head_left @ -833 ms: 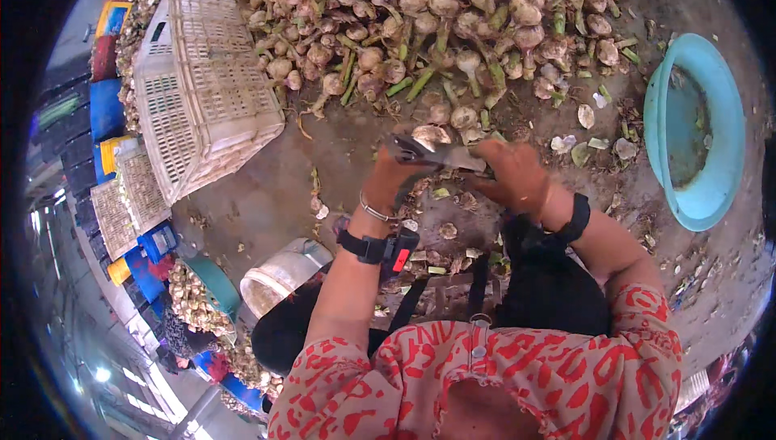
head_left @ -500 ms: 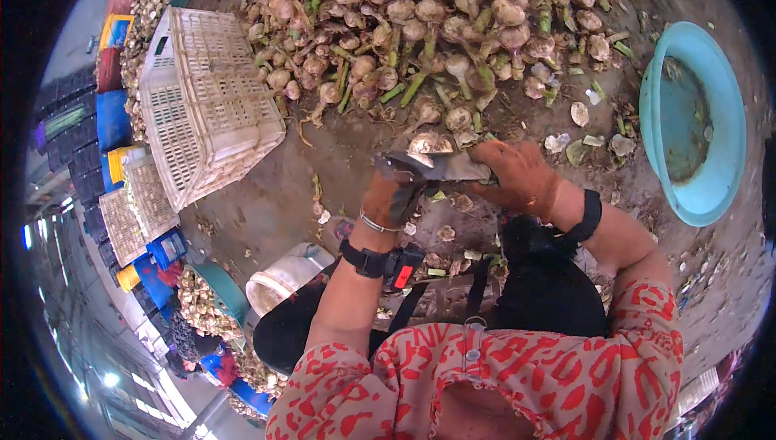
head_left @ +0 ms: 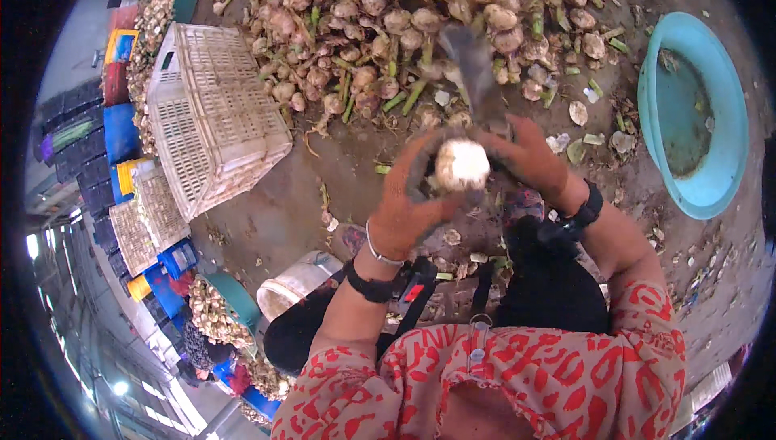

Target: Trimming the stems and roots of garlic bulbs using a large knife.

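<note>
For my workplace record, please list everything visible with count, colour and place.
Garlic heap: one, whitish with green, upper middle
Held bulb: one, white, centre
Knife: one, grey, overlapping heap
Basin: one, turquoise, right
Crates: several, dirty white, left
Bucket: one, white, lower left
Containers: several, mixed colours, far left
Scraps: many, pale, floor
Wristbands: two, black, lower centre
Shirt: one, pale with red, bottom
Left fingers: one hand's, around bulb
Right fingers: one hand's, on knife

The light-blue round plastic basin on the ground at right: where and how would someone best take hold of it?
I'd grip the left rim of the light-blue round plastic basin, coming from the left and pinching its wall from inside and outside. It sits open side up, leaving that curved edge exposed, and that side faces the person's right hand.
</note>
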Action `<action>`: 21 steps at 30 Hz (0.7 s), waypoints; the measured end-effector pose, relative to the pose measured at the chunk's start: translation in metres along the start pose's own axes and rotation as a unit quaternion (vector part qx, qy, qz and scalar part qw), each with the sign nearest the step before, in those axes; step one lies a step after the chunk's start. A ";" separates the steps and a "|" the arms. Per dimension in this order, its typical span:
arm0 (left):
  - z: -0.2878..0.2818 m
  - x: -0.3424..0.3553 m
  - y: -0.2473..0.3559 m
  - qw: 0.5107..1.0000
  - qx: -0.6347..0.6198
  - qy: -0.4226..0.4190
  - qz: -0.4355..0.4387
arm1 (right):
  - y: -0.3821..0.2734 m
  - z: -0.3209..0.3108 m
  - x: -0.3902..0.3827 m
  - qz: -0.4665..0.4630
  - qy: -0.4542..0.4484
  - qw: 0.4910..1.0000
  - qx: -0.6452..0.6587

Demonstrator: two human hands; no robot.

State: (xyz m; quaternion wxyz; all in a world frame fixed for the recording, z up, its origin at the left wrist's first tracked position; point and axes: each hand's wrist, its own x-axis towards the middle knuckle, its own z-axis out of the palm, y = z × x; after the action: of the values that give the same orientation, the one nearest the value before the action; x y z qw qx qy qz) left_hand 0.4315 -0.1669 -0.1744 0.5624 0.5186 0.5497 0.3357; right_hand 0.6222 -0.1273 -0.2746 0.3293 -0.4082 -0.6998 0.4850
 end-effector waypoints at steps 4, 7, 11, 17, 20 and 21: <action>-0.001 0.008 0.009 0.918 0.353 0.047 0.174 | -0.042 -0.006 0.018 0.244 -0.016 0.864 0.441; 0.013 0.003 0.010 0.934 0.329 0.118 0.070 | -0.056 -0.006 0.022 0.156 0.024 0.943 0.294; 0.001 0.015 -0.018 0.946 -0.259 0.135 -0.142 | -0.053 -0.007 0.023 0.073 0.049 0.990 0.109; -0.065 0.002 -0.044 0.779 -0.615 0.041 0.114 | 0.012 0.030 -0.008 0.128 0.015 0.991 -0.039; -0.147 -0.007 0.013 0.711 -0.665 -0.023 0.227 | 0.023 0.007 -0.026 0.136 0.090 0.986 -0.036; -0.191 -0.023 0.017 0.520 -0.834 -0.019 0.184 | 0.017 0.000 -0.014 0.054 0.156 0.985 -0.047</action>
State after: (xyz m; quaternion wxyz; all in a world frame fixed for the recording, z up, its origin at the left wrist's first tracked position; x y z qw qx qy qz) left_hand 0.2460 -0.1440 -0.1245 0.6734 -0.0924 -0.1003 0.7266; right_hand 0.6326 -0.1362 -0.2916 0.3880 -0.5316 -0.6386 0.3987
